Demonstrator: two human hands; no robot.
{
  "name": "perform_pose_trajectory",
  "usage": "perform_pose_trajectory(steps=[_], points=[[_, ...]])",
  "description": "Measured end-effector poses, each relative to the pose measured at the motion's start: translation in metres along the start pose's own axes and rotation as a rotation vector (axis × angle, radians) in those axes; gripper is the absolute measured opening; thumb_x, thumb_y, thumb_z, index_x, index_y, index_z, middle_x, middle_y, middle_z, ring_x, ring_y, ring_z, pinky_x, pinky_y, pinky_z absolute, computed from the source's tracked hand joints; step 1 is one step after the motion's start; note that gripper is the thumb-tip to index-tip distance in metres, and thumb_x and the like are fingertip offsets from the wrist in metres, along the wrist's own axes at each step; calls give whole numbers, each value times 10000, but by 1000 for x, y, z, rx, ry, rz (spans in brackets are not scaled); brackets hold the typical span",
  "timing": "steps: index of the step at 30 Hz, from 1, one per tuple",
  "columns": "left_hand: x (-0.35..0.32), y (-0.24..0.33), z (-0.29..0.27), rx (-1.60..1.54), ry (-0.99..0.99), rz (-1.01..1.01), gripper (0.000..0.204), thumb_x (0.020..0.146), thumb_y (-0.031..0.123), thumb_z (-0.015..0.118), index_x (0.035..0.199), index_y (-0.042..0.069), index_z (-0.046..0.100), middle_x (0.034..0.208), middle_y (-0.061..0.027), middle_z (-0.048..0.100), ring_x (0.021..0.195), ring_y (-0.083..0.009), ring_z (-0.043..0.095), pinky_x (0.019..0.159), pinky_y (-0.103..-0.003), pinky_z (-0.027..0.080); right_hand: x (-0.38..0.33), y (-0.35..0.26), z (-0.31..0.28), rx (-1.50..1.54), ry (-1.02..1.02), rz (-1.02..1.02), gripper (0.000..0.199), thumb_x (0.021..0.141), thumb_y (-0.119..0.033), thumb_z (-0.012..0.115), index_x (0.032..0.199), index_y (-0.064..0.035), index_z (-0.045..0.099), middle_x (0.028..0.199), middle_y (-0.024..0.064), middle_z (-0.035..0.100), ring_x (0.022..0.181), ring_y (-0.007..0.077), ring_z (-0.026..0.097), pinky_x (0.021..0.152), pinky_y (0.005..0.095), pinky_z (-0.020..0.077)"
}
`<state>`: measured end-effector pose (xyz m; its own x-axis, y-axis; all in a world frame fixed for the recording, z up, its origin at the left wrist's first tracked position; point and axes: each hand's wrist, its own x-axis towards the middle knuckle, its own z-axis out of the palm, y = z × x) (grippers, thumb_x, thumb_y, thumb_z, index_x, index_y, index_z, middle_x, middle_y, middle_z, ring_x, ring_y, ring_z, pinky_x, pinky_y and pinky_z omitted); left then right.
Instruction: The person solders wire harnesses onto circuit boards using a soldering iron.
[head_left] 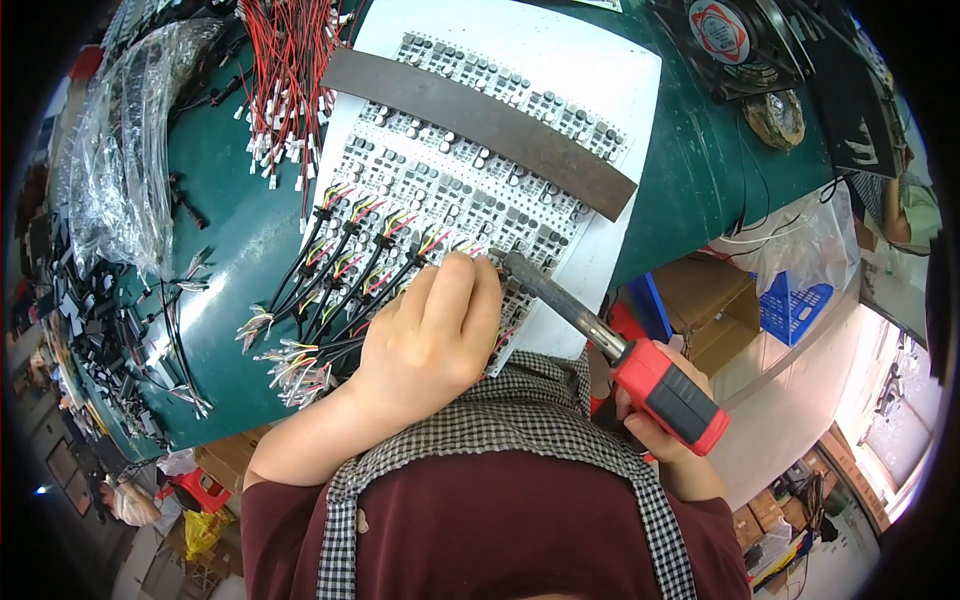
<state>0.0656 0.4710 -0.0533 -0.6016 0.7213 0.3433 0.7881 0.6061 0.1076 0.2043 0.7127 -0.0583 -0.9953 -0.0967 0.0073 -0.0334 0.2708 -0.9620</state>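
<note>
I see the green table (700, 160) filling most of the view, curving away at its rim, with a white sheet (600, 60) laid across its middle. On that sheet lies the circuit board panel (440, 190), a wide grid of small components, crossed at the top by a dark flat strip (480, 125). Beyond the table edge on the right I make out cardboard boxes (700, 300) and a blue crate (795, 305) on the floor. A black fan (725, 40) sits at the far right corner of the table; a clear plastic bag (130, 150) and a bunch of red wires (290, 70) lie at the left.

My left hand (430, 335) rests on the near edge of the panel, fingers curled together over the bundled black leads (330, 290) — whether it pinches one, I cannot tell. My right hand (660, 425) is closed around the red-and-black handle of the soldering iron (610, 340). The iron's metal shaft runs up and left from that grip, its tip meeting the board just beside the left fingertips (480, 270).
</note>
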Motion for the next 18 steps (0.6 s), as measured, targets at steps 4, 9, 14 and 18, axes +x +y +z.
perform_pose_trajectory(steps=[4,9,14,18], points=[[1,0,-2,-8,0,-2,188,707,5,588,885,-49,607,784,-60,493,588,-108,525,437,-190,432,1,0,0,-217,30,-117,655,657,-177,817,1185,96,544,972,166,673,787,245,686,698,282,526],[1,0,-1,1,3,11,195,706,11,581,888,-56,602,792,-65,496,593,-109,527,441,-191,436,-11,3,0,-133,-8,11,661,639,-168,822,1176,99,545,955,161,678,778,247,688,695,282,527],[0,0,-1,2,-7,1,196,702,9,581,886,-54,599,794,-65,496,592,-111,524,442,-191,436,-26,3,2,39,127,221,685,650,-158,817,1204,112,519,814,89,677,695,191,671,648,261,512],[1,1,-2,6,-17,4,192,703,9,581,884,-51,597,792,-65,494,590,-111,522,442,-190,434,-19,7,0,150,79,164,678,661,-153,811,1211,113,516,811,80,673,690,174,666,636,256,507]])
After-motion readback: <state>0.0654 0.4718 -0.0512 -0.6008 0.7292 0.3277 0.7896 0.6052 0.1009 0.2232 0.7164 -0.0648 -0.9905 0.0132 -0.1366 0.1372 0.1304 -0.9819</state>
